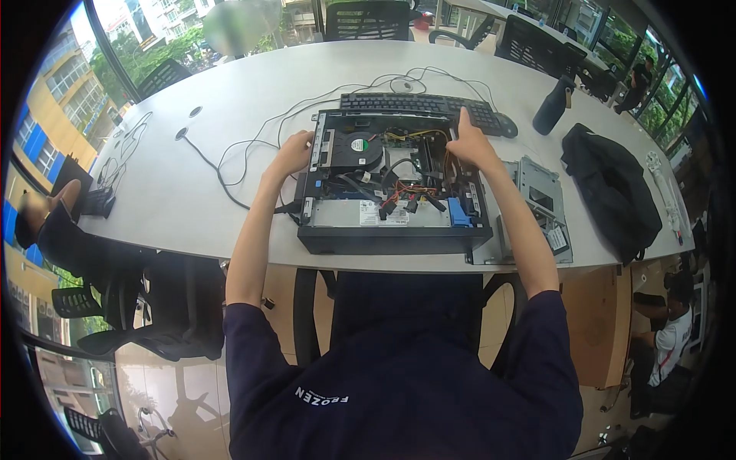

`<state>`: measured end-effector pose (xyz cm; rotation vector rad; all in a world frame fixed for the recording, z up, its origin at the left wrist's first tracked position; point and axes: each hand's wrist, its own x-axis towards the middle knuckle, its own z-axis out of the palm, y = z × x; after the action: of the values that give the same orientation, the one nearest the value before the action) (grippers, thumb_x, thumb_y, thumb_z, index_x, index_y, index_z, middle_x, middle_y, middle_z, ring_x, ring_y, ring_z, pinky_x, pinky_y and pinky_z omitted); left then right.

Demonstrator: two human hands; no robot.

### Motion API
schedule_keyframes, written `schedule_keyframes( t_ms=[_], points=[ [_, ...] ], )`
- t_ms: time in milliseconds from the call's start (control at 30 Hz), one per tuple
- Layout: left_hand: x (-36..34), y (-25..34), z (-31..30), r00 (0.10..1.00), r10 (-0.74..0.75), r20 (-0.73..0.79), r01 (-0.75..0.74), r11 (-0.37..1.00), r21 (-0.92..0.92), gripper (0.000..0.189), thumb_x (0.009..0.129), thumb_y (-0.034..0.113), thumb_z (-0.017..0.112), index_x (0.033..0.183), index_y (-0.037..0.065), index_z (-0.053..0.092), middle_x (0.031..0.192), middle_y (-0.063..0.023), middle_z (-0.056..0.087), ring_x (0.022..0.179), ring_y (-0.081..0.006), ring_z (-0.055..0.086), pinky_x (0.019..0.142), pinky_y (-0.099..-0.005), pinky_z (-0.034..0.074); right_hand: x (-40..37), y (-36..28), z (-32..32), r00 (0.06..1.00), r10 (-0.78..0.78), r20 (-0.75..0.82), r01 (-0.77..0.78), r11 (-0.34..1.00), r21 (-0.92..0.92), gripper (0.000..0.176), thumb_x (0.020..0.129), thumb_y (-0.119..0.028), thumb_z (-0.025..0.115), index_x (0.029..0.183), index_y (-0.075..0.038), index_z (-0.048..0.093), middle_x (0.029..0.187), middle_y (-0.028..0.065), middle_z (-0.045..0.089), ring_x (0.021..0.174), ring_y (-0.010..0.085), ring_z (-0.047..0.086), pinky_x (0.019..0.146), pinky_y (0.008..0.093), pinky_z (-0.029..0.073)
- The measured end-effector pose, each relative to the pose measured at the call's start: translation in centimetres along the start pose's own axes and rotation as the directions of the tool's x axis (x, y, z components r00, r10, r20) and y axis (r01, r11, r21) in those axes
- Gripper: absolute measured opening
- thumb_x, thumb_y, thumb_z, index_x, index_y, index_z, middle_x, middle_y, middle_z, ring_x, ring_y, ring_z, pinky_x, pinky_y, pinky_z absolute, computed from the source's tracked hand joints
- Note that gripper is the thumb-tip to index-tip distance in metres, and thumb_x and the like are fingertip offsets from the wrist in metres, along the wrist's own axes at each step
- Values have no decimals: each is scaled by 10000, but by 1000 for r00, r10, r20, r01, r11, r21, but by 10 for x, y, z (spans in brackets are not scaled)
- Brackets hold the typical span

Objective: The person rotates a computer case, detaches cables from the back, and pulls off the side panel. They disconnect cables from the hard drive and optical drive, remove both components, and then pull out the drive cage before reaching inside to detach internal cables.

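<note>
An opened desktop computer case lies flat on the table in front of me, its insides showing. A black blower fan sits at its upper left, with coloured cables and a blue plastic latch further right. My left hand is closed on the case's left side, its fingertips partly hidden by the edge. On the opposite side my right hand grips the case's right edge, one digit pointing up and the other fingers largely hidden.
Behind the case lie a black keyboard, a mouse and loose cables. To the right are metal computer parts, a dark blue bottle and a black bag. Another person sits at the far left.
</note>
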<state>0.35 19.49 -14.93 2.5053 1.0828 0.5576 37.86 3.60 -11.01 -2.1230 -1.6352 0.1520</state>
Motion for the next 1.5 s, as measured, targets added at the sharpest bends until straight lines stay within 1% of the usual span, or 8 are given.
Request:
schedule_keyframes(
  t_ms=[133, 267, 433, 533, 833, 967, 1367, 1500],
  points=[
    [8, -31, 24, 997, -60, -47, 32, 887, -461, 293, 953, 162, 575, 1140, -48, 659, 1028, -192, 703, 808, -216, 681, 704, -349, 537, 11, 15, -3, 987, 114, 111, -127, 985, 119, 1002, 732, -307, 727, 1507, 81, 225, 1254, 357, 586, 1186, 434, 593, 1003, 430, 477],
    [12, -32, 26, 983, -176, 50, 176, 841, -512, 431, 911, 157, 657, 1275, -64, 591, 1120, -135, 691, 993, -162, 650, 872, -298, 520, 6, 15, 1, 985, 126, 122, -140, 983, 116, 898, 749, -295, 712, 1460, 86, 319, 1253, 355, 590, 1193, 426, 594, 1010, 423, 470],
    [31, -32, 37, 980, -152, 130, 190, 499, -846, 559, 1053, 453, 338, 1249, 8, 613, 1062, -83, 681, 892, -112, 641, 755, -251, 536, -2, 15, 1, 990, 120, 77, -129, 982, 135, 873, 757, -291, 705, 1445, 89, 326, 1260, 354, 586, 1192, 436, 589, 1017, 425, 457],
    [38, -37, 48, 950, -288, 116, 272, 593, -758, 613, 1054, 440, 262, 1289, -17, 596, 1221, -112, 658, 1108, -173, 596, 992, -368, 441, 1, 16, 2, 992, 111, 62, -120, 980, 157, 837, 761, -262, 701, 1427, 90, 338, 1245, 353, 594, 1178, 432, 599, 1002, 423, 463],
    [17, -4, 36, 975, -212, -60, 102, 674, -732, 656, 1063, 502, 252, 1207, -17, 627, 1041, -99, 686, 885, -160, 646, 809, -310, 529, 8, 16, 10, 998, 59, 9, -57, 897, 438, 571, 762, -133, 677, 1230, 86, 433, 1109, 323, 634, 1066, 412, 643, 929, 421, 484],
    [20, -1, 36, 968, -250, -13, 131, 551, -824, 613, 1063, 482, 267, 1219, -6, 602, 982, -77, 676, 811, -136, 642, 709, -280, 548, -4, 13, 8, 998, 69, 1, -63, 906, 418, 581, 774, -143, 657, 1243, 98, 414, 1114, 326, 634, 1062, 406, 647, 930, 418, 487],
    [14, -4, 40, 948, -315, 35, 173, 421, -890, 598, 1043, 513, 311, 1258, 19, 570, 1002, -83, 660, 798, -146, 638, 671, -281, 546, 8, 12, 11, 990, 116, 80, -139, 910, 391, 605, 777, -146, 645, 1284, 86, 408, 1179, 328, 616, 1124, 400, 626, 977, 419, 464],
    [11, 11, 29, 938, -339, 77, 223, 415, -882, 593, 1044, 512, 308, 1239, 27, 588, 1008, -80, 667, 815, -144, 638, 694, -281, 544, 6, 12, 12, 981, 155, 120, -193, 864, 464, 568, 791, -77, 646, 1311, 50, 456, 1185, 206, 602, 1096, 269, 590, 961, 365, 442]
  ],
)
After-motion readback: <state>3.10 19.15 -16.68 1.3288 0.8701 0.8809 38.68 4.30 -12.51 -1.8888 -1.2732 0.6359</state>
